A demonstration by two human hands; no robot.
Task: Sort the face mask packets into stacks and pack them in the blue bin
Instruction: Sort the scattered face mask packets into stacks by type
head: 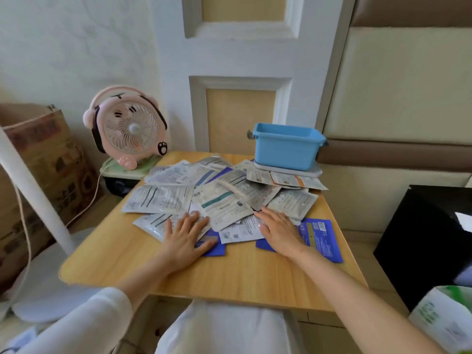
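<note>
Several face mask packets (222,198), mostly white and silver, lie in a loose overlapping pile across the wooden table (229,274). Dark blue packets (320,238) stick out at the pile's near edge. My left hand (185,237) lies flat with spread fingers on the near left packets. My right hand (278,229) lies flat on the near right packets, its fingers pointing toward the pile. Neither hand grips anything. The blue bin (287,145) stands at the table's far right corner on a white lid (288,168).
A pink desk fan (127,129) stands off the table's far left corner, its cord hanging down. A cardboard box (38,175) and a white pole (33,195) are to the left. A black object (429,241) and a green-white bag (444,320) sit to the right.
</note>
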